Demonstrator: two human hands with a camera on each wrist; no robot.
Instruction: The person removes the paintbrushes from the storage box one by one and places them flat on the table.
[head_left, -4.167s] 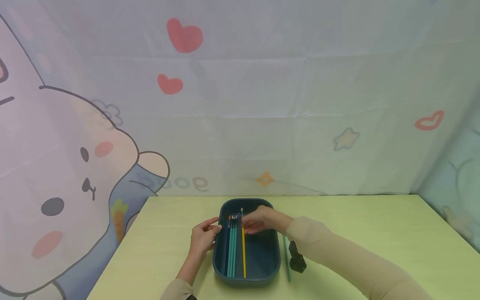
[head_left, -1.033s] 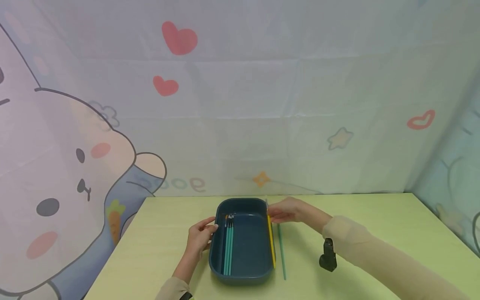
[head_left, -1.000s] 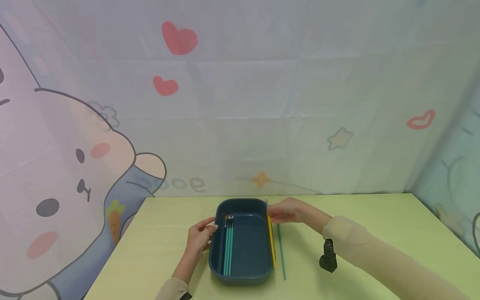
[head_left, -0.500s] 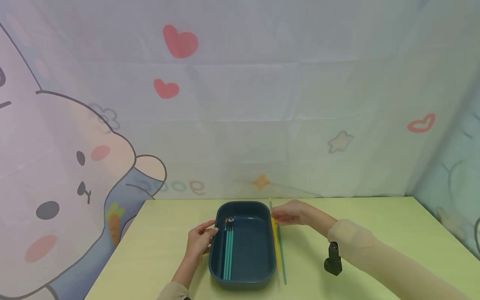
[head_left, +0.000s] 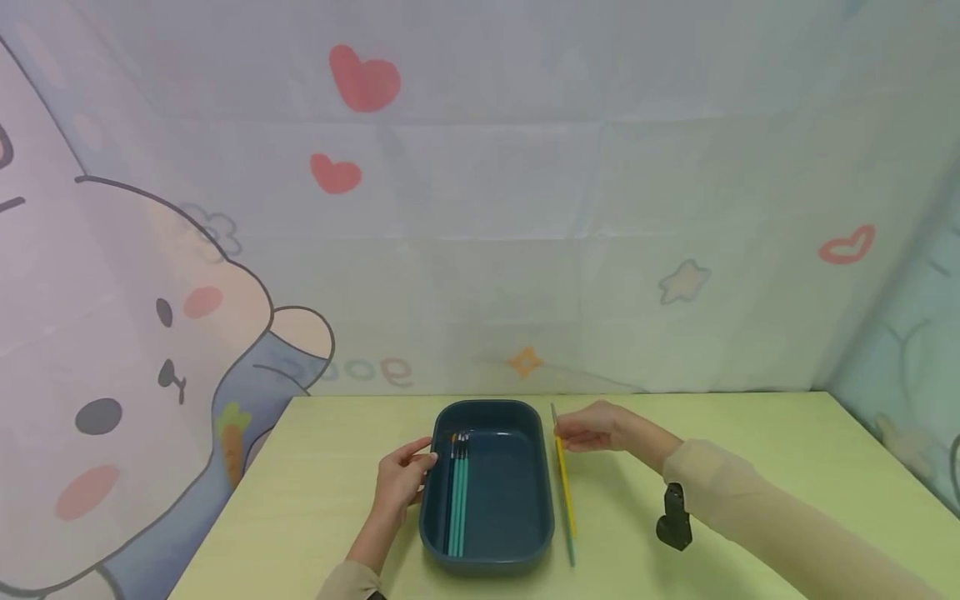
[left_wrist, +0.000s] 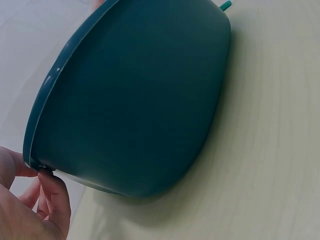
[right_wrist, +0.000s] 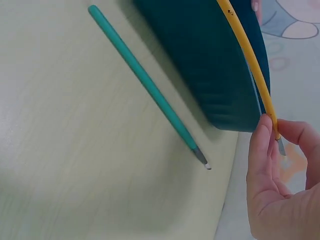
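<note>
Between the thumb and fingers of my right hand (head_left: pixel 592 427) is a yellow paintbrush (head_left: pixel 566 485), pinched near its metal ferrule. In the right wrist view, the brush's yellow handle (right_wrist: pixel 254 62) slants up across the wall of a dark teal tub (right_wrist: pixel 195 55). My left hand (head_left: pixel 401 477) grips the tub's left rim, thumb on top and fingers below. Inside the tub, several teal and dark-handled paintbrushes (head_left: pixel 459 504) lie side by side along the left, bristles at the far end. A single teal paintbrush (right_wrist: pixel 150 92) with a pale tip lies on the table beside the tub.
The tub stands on a pale yellow-green table (head_left: pixel 720 467). A printed cloth backdrop (head_left: pixel 480 250) with hearts and a cartoon rabbit hangs behind the table's far edge. A black wrist camera (head_left: pixel 674 518) hangs from the right sleeve.
My right hand has lifted the yellow paintbrush out of the tub, over its right rim, and carried it right, above the loose teal paintbrush. My left hand has kept its grip on the rim.
</note>
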